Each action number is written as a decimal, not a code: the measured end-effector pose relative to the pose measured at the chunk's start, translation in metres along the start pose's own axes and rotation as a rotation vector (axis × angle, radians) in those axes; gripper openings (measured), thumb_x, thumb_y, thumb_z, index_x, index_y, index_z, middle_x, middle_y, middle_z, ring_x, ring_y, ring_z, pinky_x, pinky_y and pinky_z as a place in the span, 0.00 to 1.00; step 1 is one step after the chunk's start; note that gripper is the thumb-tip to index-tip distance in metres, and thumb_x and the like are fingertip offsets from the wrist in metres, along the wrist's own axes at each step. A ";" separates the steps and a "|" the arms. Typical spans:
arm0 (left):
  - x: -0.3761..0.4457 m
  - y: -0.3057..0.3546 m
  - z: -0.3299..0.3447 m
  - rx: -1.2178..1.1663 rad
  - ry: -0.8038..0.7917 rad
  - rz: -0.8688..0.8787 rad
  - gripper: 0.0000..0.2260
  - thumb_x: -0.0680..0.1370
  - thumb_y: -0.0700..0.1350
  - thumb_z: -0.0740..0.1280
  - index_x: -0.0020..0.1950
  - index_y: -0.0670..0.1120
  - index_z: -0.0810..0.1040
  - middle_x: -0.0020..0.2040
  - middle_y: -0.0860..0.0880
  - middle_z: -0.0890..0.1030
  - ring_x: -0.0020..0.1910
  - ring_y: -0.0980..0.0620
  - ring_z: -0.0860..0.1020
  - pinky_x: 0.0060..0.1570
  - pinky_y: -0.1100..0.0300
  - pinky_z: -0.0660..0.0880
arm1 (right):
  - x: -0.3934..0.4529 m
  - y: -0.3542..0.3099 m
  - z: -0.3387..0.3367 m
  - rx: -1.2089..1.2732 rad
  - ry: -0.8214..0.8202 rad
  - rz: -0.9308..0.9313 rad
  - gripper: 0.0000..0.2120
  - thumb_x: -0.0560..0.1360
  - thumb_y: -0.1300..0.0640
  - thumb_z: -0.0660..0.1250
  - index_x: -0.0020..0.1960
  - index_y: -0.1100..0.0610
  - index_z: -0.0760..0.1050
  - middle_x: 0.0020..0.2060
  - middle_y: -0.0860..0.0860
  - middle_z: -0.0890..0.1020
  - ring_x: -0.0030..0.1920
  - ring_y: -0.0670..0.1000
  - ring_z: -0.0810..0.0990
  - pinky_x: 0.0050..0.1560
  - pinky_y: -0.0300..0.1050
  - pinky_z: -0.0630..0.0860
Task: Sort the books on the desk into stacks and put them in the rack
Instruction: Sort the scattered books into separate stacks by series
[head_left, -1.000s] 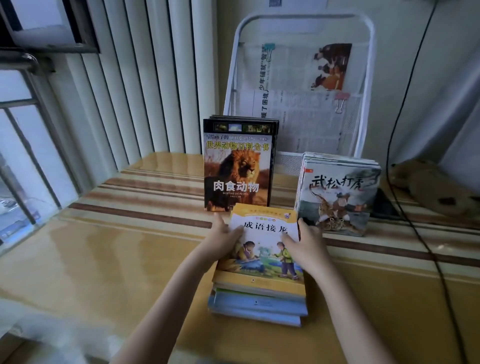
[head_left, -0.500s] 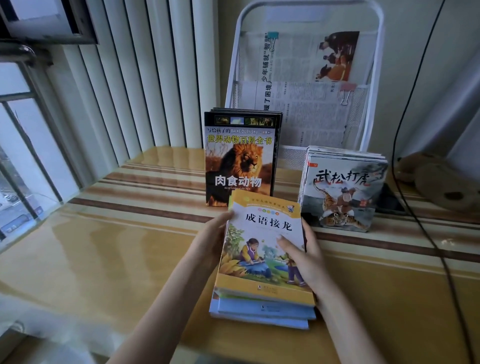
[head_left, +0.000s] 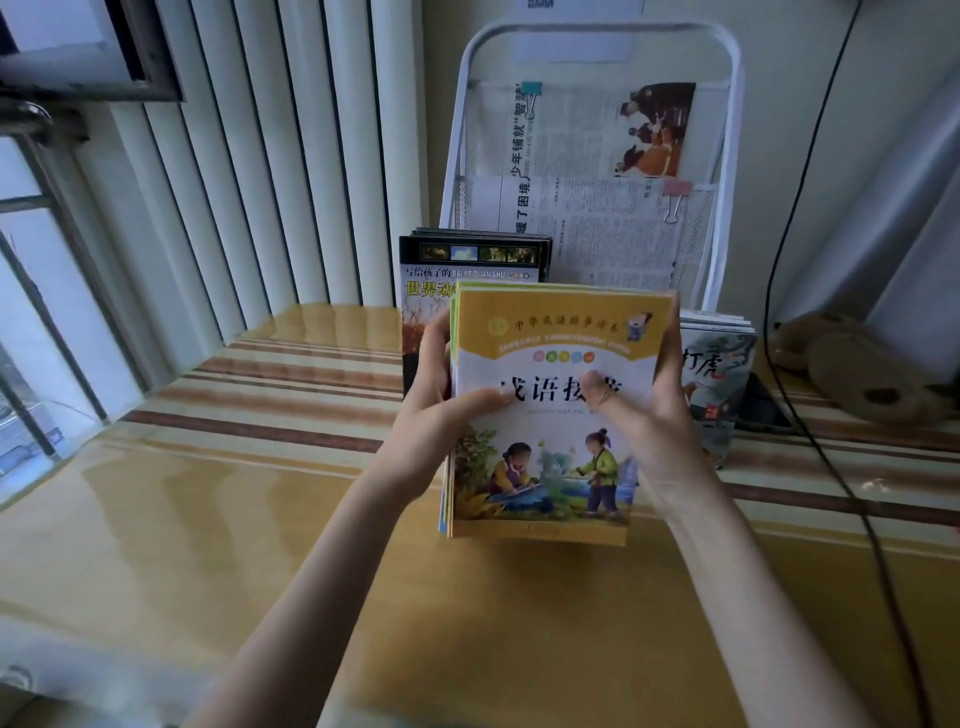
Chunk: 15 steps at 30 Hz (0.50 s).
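- Two bare forearms reach up from the bottom of the frame over the glossy yellow desk (head_left: 208, 519) and meet at centre.
- The left hand (head_left: 436, 410) grips the left edge of a stack of thin yellow-covered books (head_left: 550, 431): thumb across the cover, fingers curled behind. The right hand (head_left: 654, 415) clasps the right edge likewise, its thumb lying over the title. Neither hand is spread wide; both are wrapped round the stack.
- The stack is held tilted up, cover facing the camera. Its lower edge looks to rest on the desk or sit just above it; I cannot tell which. Holding both sides probably keeps the loose books squared together so they move as one.
- Just behind the stack, left of centre, a group of dark books with a wildlife cover (head_left: 467, 270) stands upright, partly hidden. To the right, another group with a tiger-painting cover (head_left: 719, 374) stands leaning back.
- Both groups seem already sorted, standing at the foot of the rack so that the held stack would fit the gap between them.
- Farther back, at upper centre, the white wire rack (head_left: 727, 156) rises against the wall, with newspapers (head_left: 597, 218) clipped in its pockets.
- At the far right lie a black cable (head_left: 810, 156) and a brown plush toy (head_left: 857, 364).
- White vertical slats and a window fill the upper left.
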<state>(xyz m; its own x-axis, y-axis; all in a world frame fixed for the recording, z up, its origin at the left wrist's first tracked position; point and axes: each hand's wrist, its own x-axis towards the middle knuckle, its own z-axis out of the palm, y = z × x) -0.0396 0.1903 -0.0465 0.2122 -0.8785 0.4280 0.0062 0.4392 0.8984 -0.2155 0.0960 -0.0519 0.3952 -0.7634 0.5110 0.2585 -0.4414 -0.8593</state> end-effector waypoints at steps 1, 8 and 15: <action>-0.002 0.000 0.000 0.033 -0.004 0.005 0.33 0.69 0.44 0.72 0.70 0.54 0.61 0.60 0.45 0.77 0.57 0.44 0.79 0.49 0.54 0.79 | -0.001 0.001 0.001 0.012 -0.010 -0.002 0.51 0.63 0.43 0.77 0.73 0.31 0.45 0.75 0.44 0.57 0.72 0.45 0.64 0.62 0.45 0.73; 0.006 0.003 0.002 0.204 0.137 0.087 0.34 0.64 0.60 0.73 0.68 0.64 0.65 0.64 0.66 0.70 0.66 0.50 0.73 0.61 0.45 0.74 | 0.004 0.007 0.008 0.062 -0.004 0.057 0.51 0.54 0.34 0.77 0.72 0.47 0.61 0.56 0.45 0.81 0.57 0.43 0.78 0.54 0.38 0.76; 0.009 -0.019 0.012 0.223 0.274 0.178 0.29 0.69 0.58 0.71 0.69 0.60 0.66 0.68 0.63 0.69 0.69 0.56 0.68 0.67 0.50 0.69 | -0.001 0.024 0.016 0.017 0.135 0.028 0.33 0.56 0.31 0.73 0.52 0.51 0.78 0.43 0.42 0.84 0.47 0.41 0.82 0.44 0.29 0.74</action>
<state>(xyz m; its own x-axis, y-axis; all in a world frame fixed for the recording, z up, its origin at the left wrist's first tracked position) -0.0496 0.1719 -0.0588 0.4439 -0.6961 0.5643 -0.2603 0.5024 0.8245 -0.1955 0.0935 -0.0728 0.2806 -0.8324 0.4779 0.2646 -0.4115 -0.8721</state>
